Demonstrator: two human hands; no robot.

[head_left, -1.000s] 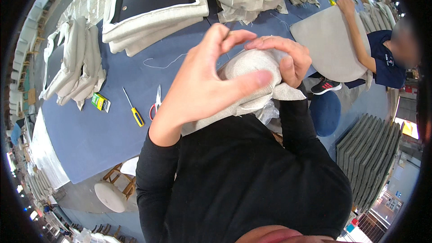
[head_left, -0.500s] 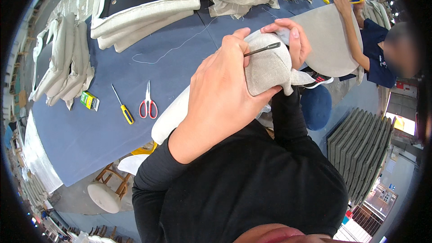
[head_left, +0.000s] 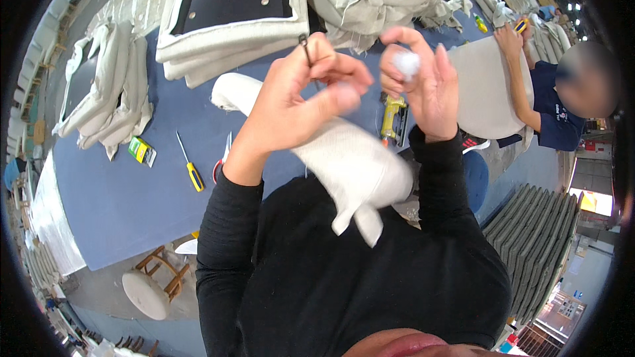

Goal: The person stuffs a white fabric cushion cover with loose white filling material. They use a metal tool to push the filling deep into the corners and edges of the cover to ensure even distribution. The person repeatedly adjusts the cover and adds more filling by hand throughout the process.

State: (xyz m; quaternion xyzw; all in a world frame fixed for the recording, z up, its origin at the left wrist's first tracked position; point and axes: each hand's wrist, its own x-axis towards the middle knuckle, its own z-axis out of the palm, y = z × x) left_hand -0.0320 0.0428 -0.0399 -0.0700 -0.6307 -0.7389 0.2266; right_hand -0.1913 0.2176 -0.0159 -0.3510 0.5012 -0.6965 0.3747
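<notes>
Left hand: grasping dark tool | right hand: grasping white tuft | beige roll: slanting below left hand | yellow tool: near right hand.

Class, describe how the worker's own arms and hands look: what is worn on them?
The left sleeve and right sleeve are long, plain black, part of a black top. The left hand and right hand are ungloved.
</notes>
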